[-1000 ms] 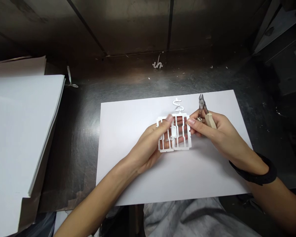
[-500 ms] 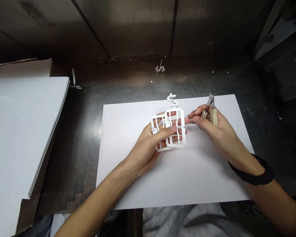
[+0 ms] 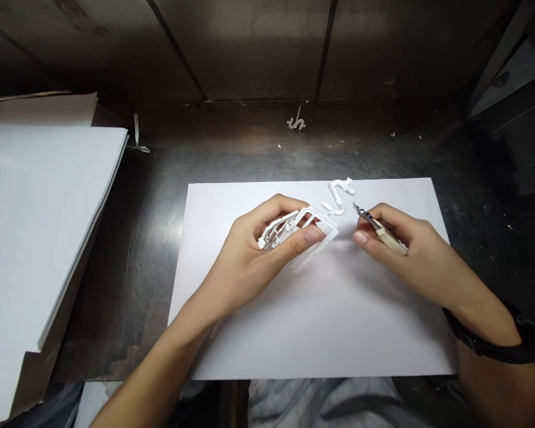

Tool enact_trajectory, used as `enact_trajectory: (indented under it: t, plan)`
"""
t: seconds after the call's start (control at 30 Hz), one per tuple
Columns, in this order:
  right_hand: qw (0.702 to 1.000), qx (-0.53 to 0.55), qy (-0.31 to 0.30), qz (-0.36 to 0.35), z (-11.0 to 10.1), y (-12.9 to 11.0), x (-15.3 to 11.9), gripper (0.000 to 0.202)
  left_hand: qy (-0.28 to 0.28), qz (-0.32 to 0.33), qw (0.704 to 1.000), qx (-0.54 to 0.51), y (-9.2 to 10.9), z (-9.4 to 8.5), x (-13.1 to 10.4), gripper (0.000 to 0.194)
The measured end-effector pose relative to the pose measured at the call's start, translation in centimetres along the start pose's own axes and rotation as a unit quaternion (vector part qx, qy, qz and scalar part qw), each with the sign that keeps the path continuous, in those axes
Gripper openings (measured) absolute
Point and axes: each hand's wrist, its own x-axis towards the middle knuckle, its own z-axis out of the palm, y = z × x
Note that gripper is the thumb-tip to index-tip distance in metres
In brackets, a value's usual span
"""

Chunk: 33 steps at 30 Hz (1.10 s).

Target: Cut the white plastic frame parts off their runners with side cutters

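Note:
My left hand [image 3: 254, 255] is closed on a white plastic frame [image 3: 310, 217], thumb on its near side, and holds it tilted above the white sheet [image 3: 321, 327]. A curly white sprue [image 3: 337, 199] sticks out from the frame's upper right corner. To the right, my right hand [image 3: 396, 244] grips small nippers with cream handles [image 3: 390, 239]. Their metal tip points up and left, a short way from the sprue and not touching it. Part of the frame is hidden by my left fingers and thumb.
A stack of large white sheets [image 3: 49, 220] lies at the left on cardboard. Behind the white sheet, a curled white scrap [image 3: 296, 122] and small bits lie on the dark metal table [image 3: 232, 160]. A thin looped tie [image 3: 138, 139] lies near the stack. A metal wall [image 3: 258, 47] stands behind.
My left hand has turned the frame from facing up to steeply tilted, and its sprue has swung right. My right hand has moved slightly away and turned the nippers toward the sprue.

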Motion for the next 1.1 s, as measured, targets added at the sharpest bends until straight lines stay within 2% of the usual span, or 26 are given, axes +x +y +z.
enact_trajectory:
  t: [0.1, 0.23, 0.43, 0.7, 0.87, 1.1]
  plan:
    - [0.999, -0.018, -0.035, -0.005, 0.0, -0.4, -0.5, 0.024, -0.003, 0.045, 0.998, 0.051, -0.1, -0.1, 0.1, 0.016]
    - [0.998, -0.038, -0.05, -0.017, 0.1, -0.9, -0.8, 0.025, -0.006, 0.073, 0.995, 0.063, -0.2, -0.1, 0.2, 0.011]
    - [0.996, -0.021, -0.086, -0.02, 0.1, -1.1, -0.9, 0.012, -0.059, 0.048, 0.997, 0.025, -0.2, -0.2, 0.2, 0.01]
    - [0.995, -0.019, -0.094, -0.009, 0.0, -1.1, -1.0, 0.006, -0.078, 0.041, 0.996, -0.007, -0.7, 0.0, 0.4, 0.01]
    - [0.992, 0.004, -0.122, 0.02, -0.2, -1.0, -1.0, 0.014, -0.08, 0.041, 0.996, -0.022, -0.8, 0.2, 0.4, 0.013]
    - [0.982, 0.045, -0.179, 0.04, -0.3, -1.1, -1.0, 0.028, -0.083, 0.052, 0.995, 0.012, -0.6, 0.0, 0.4, 0.014]
